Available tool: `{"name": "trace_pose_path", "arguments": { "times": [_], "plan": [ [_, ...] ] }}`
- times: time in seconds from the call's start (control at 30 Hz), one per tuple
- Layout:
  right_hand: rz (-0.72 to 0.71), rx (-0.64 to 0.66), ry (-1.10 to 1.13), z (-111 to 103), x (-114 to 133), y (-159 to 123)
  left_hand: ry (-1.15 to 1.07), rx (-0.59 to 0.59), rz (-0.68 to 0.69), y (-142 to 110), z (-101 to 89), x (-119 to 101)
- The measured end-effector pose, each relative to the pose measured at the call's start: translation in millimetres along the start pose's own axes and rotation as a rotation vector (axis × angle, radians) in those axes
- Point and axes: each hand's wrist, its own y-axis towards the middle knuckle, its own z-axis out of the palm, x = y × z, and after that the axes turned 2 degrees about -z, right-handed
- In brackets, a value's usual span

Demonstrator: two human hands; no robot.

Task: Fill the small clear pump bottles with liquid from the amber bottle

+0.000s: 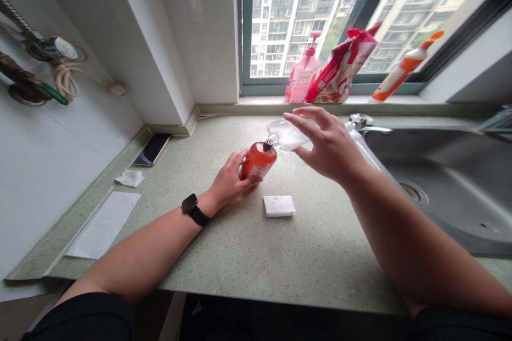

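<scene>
Forearms (132,261) are extending over a speckled green stone surface (240,261), with the left hand (230,173) gripping an orange bottle (259,160), which is tilting with its neck toward the window. The right hand (324,144) is pinching a clear plastic piece (288,134) between fingers and thumb, its end meeting the bottle's neck. Wrapping the bottle firmly is steadying that neck, which looks like the way to keep both parts lined up. A folded white tissue (279,205) is lying just beside them on the surface.
</scene>
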Motion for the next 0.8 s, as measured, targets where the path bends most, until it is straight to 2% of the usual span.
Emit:
{"name": "trace_pose_path", "arguments": {
  "times": [0.3,0.8],
  "plan": [
    [-0.008,-0.007,-0.002,-0.1,0.2,-0.1,0.111,-0.010,0.025,0.7,-2.6,-2.6],
    [0.020,0.016,0.004,-1.3,3.1,0.0,0.115,-0.010,0.031,0.5,-3.1,-3.5]
  ]
}}
